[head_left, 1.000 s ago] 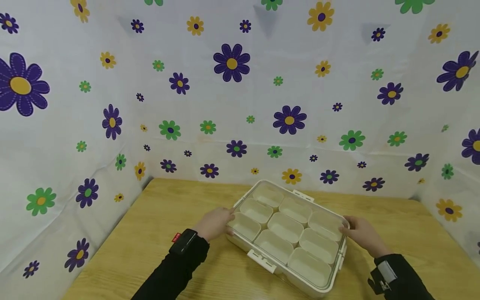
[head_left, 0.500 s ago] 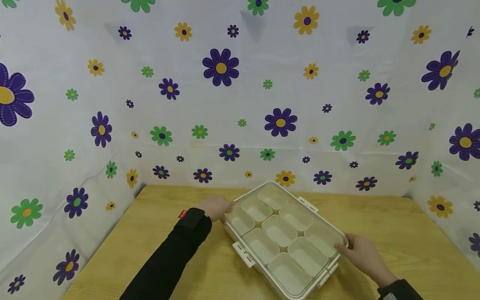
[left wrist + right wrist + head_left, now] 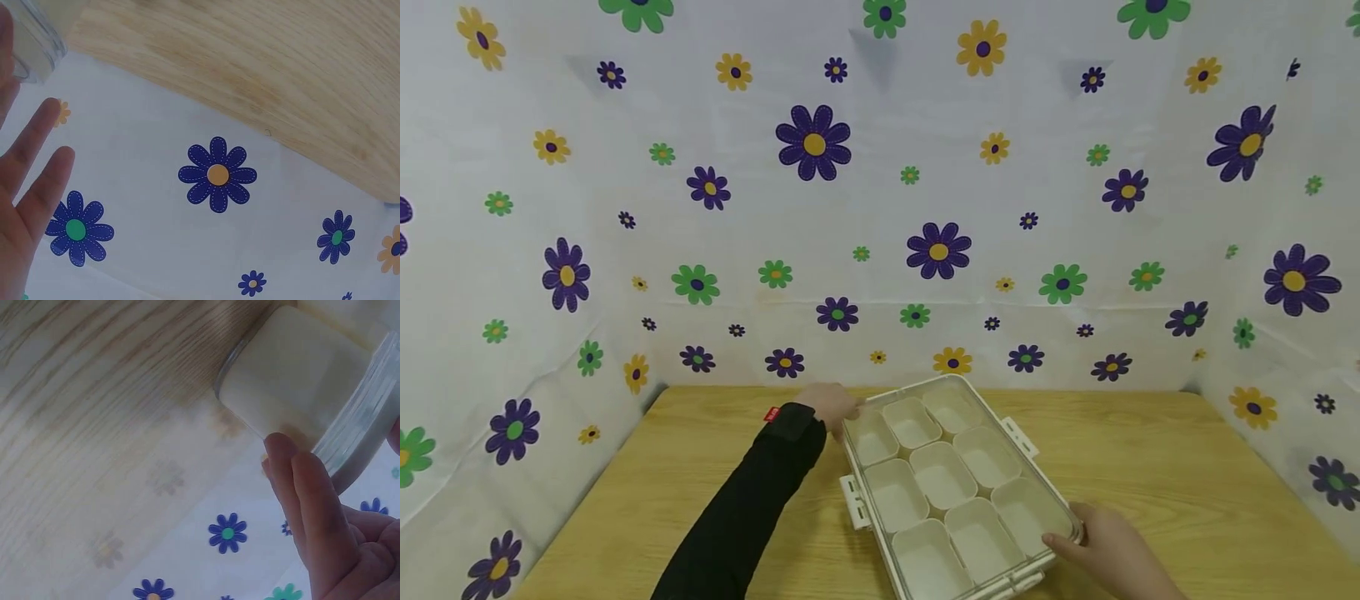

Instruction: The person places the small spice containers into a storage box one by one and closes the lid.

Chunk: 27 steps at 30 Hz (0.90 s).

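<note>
A cream storage box (image 3: pixel 875 525) with a clear top lies slantwise at the front of the table, several small square bins (image 3: pixel 943 475) showing through it. My left hand (image 3: pixel 829 406) holds its far left corner; in the left wrist view, two fingers (image 3: pixel 47 187) stretch out clear of the box. At the right corner my right hand (image 3: pixel 1105 546) grips the edge, thumb on top and the other fingers beneath or behind. In the right wrist view, two fingertips (image 3: pixel 303 459) lie against the box's corner. Whether its underside touches the table cannot be told.
The wooden table (image 3: pixel 737 467) runs back to a white curtain (image 3: pixel 880 208) printed with purple, yellow and green flowers, which also closes both sides. White latches (image 3: pixel 853 502) stick out from the box's long sides.
The box has turned clockwise, its right corner swinging nearer to me. Both hands keep their hold; the right has come closer while the left has gone a little farther away. The view has shifted right.
</note>
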Motion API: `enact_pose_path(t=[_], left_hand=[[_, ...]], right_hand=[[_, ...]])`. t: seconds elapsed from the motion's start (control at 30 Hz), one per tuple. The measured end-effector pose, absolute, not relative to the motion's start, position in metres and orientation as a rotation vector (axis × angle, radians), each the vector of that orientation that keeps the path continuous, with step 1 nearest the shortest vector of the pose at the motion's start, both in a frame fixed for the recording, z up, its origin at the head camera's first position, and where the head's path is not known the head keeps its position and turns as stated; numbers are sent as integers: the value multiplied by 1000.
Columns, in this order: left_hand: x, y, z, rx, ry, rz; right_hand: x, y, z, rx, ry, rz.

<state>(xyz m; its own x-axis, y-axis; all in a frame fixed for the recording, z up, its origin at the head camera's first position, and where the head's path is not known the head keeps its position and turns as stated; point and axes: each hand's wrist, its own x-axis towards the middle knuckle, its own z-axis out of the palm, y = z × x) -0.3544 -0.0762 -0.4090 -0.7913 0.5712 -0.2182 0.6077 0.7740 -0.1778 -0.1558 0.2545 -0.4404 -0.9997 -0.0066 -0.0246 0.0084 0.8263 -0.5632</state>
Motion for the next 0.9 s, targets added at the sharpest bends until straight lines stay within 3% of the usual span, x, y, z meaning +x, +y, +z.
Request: enact_pose_path(t=[0.37, 0.63, 0.73, 0.9], left_hand=[[-369, -60, -411, 957, 2890, -549], [-390, -48, -413, 603, 2905, -306], [-407, -48, -430, 519, 2940, -276], [-476, -60, -501, 542, 3018, -243]], right_hand=[[-142, 233, -443, -21, 3034, -591], [-138, 218, -443, -94, 3072, -482], [-135, 213, -443, -99, 3085, -457], [-134, 207, -443, -88, 3060, -464]])
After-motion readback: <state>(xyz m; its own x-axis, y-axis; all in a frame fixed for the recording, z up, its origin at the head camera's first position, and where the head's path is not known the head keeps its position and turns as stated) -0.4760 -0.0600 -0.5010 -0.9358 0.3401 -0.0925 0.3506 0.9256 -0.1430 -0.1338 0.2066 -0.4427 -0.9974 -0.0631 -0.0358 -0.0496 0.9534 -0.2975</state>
